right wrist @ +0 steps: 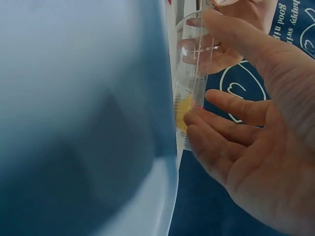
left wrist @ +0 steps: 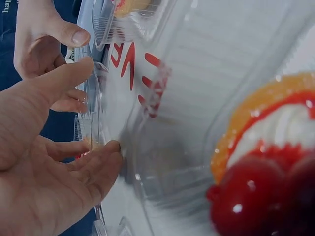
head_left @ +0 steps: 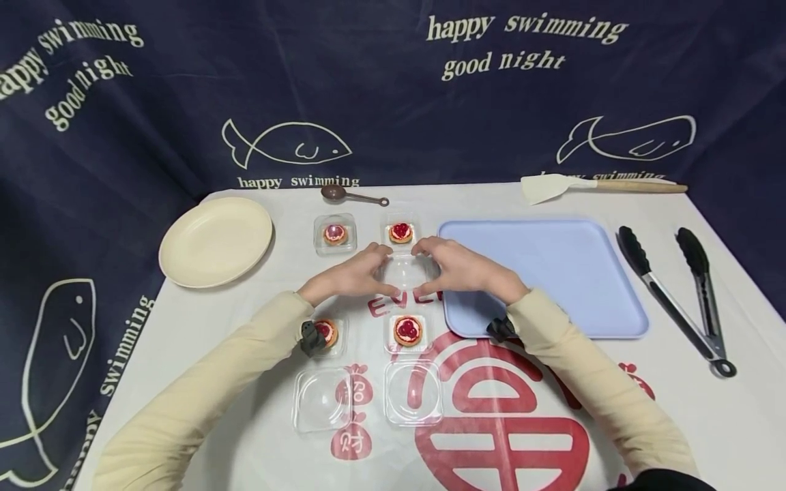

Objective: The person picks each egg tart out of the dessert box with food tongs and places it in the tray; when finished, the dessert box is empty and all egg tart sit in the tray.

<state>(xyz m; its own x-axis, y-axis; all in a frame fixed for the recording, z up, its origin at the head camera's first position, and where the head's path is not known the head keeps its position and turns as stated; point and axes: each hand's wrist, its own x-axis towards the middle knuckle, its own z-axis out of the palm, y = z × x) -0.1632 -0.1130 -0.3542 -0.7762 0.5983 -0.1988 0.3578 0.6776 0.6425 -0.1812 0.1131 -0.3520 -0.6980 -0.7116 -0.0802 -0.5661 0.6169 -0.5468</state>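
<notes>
Fingers of the left hand (head_left: 356,274) and right hand (head_left: 462,269) pinch opposite edges of a clear, square plastic lid (head_left: 403,271), thumbs on the near side. The lid is between the hands, just near of a clear square plastic box (head_left: 385,221) with a round, red-topped tart (head_left: 401,233); whether lid and box touch is hard to tell. Palms face each other, and beige sleeves (head_left: 215,382) slant inward from near left and near right. A black wrist device (head_left: 313,339) partly hides another tart (head_left: 329,333); the right sleeve covers part of the pale blue tray's (head_left: 540,273) near edge.
</notes>
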